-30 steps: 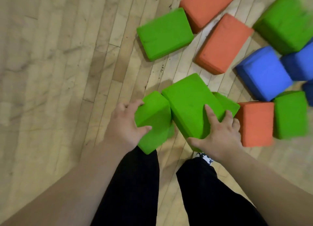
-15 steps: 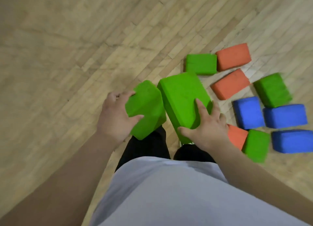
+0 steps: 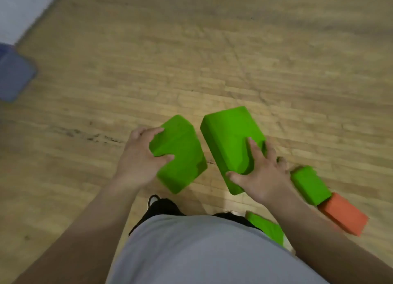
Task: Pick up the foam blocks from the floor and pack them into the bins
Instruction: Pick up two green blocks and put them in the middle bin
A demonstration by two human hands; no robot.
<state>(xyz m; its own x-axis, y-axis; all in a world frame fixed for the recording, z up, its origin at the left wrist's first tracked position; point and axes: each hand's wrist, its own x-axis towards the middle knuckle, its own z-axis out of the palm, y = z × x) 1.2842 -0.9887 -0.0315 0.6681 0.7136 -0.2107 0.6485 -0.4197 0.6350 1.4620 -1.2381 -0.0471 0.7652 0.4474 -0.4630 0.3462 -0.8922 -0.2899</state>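
Observation:
My left hand [image 3: 139,160] grips a green foam block [image 3: 182,154] by its near-left corner, thumb on top, and holds it above the wooden floor. My right hand [image 3: 262,175] grips a larger green foam block [image 3: 228,141] at its near end, thumb and fingers pressed into the foam. Both blocks are held side by side in front of my body with a narrow gap between them. On the floor at lower right lie a green block [image 3: 309,185], an orange block [image 3: 343,213] and another green block [image 3: 265,226] partly hidden by my right forearm.
A blurred blue-grey object [image 3: 14,75] sits at the far left edge, cut off by the frame. Pale flooring [image 3: 23,5] borders the wood at top left. My black shoes [image 3: 161,205] stand below the held blocks. Open wooden floor stretches ahead.
I have stood up and turned left with both green blocks in hand. The pile of blocks has slid to the lower right and mostly out of view; a blue-grey object has come in at the left.

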